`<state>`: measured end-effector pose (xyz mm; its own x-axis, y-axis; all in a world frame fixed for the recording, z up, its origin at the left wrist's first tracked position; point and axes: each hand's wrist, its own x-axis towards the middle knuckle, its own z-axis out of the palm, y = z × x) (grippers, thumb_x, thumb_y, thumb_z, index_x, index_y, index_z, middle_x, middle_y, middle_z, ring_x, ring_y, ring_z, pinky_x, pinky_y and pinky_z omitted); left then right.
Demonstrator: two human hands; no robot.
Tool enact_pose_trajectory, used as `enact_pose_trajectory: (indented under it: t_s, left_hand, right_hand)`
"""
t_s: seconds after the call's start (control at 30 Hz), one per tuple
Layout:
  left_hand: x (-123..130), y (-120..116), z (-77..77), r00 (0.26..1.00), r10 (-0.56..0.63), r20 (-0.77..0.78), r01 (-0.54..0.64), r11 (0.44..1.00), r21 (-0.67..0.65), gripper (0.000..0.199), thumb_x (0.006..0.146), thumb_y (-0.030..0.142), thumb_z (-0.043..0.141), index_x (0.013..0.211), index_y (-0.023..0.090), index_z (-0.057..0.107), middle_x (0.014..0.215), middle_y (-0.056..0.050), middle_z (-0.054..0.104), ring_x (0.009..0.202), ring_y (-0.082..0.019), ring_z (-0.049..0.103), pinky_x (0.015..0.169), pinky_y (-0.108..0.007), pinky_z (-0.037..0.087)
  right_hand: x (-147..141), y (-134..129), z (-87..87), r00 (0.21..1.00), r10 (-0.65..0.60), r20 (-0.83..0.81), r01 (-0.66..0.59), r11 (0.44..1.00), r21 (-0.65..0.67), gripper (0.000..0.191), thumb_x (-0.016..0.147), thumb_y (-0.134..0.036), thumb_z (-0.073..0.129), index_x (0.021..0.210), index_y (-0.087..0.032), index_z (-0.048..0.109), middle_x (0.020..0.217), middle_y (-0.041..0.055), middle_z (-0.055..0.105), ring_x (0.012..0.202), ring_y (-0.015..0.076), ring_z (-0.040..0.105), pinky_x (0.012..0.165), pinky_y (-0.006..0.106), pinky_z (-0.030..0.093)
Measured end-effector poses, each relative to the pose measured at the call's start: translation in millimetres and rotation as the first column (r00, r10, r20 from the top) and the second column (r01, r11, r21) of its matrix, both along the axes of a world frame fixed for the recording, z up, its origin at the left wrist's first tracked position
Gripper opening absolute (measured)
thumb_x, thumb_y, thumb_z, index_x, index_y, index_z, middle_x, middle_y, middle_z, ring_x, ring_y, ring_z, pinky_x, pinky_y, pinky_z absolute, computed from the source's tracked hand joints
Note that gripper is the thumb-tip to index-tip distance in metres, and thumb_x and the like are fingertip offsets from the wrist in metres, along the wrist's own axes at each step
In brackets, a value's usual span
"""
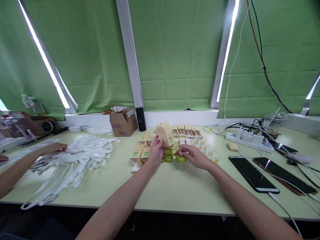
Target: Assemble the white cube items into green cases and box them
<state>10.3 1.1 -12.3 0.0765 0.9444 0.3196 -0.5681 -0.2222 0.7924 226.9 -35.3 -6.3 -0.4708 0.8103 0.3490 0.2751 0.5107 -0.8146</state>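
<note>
Head view: beige boxes (137, 152) stand left of the left hand (156, 150), whose grip pinches a smooth beige carton (165, 134) (green label, print unreadable); the right hand (192, 154) grasps a rounded green lid (181, 159), left of shiny clear cups (212, 154).

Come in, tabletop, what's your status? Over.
Left hand: grip on tan carton. Right hand: fingers at green lid of clear jar. Green tubs crowd between hands. Over.

no writing is readable, cardboard box (123, 126) included.
</note>
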Motion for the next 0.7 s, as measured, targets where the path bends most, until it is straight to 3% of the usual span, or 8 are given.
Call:
enact_pose_trajectory:
  t_s: [0.17, 0.5, 0.7]
  left_hand:
    - [1.7, -4.2, 4.0, 0.985, -0.127, 0.120, 0.139, 0.986, -0.096, 0.034, 0.096, 0.023, 0.066, 0.130, 0.020, 0.062, 0.140, -0.014, 0.070, 0.127, -0.032, 0.069, 0.104, -0.056, 0.061]
    - [0.8, -6.1, 4.0, 0.974, -0.168, 0.155, 0.189, 0.973, -0.135, 0.032, 0.099, 0.021, 0.057, 0.131, 0.017, 0.062, 0.133, -0.015, 0.074, 0.118, -0.031, 0.074, 0.104, -0.058, 0.061]
    - [1.0, -10.6, 7.5, 0.966, -0.215, 0.142, 0.232, 0.966, -0.116, 0.037, 0.097, 0.022, 0.057, 0.133, 0.014, 0.064, 0.133, -0.020, 0.074, 0.121, -0.036, 0.074, 0.102, -0.058, 0.061]
  right_hand:
    - [3.3, -0.8, 0.5, 0.999, 0.019, 0.027, -0.019, 1.000, 0.007, 0.020, 0.102, -0.040, 0.057, 0.096, -0.024, 0.067, 0.112, 0.0080, 0.080, 0.108, 0.0258, 0.073, 0.093, 0.041, 0.055]
    - [5.1, -1.7, 0.3, 0.997, 0.069, 0.046, -0.067, 0.997, -0.044, 0.015, 0.099, -0.034, 0.057, 0.094, -0.023, 0.066, 0.109, 0.0068, 0.079, 0.106, 0.0246, 0.073, 0.093, 0.040, 0.055]
    - [4.8, -1.7, -0.6, 0.991, 0.072, 0.109, -0.064, 0.995, -0.080, 0.013, 0.095, -0.031, 0.060, 0.091, -0.021, 0.069, 0.110, 0.0072, 0.079, 0.101, 0.0224, 0.072, 0.089, 0.037, 0.055]
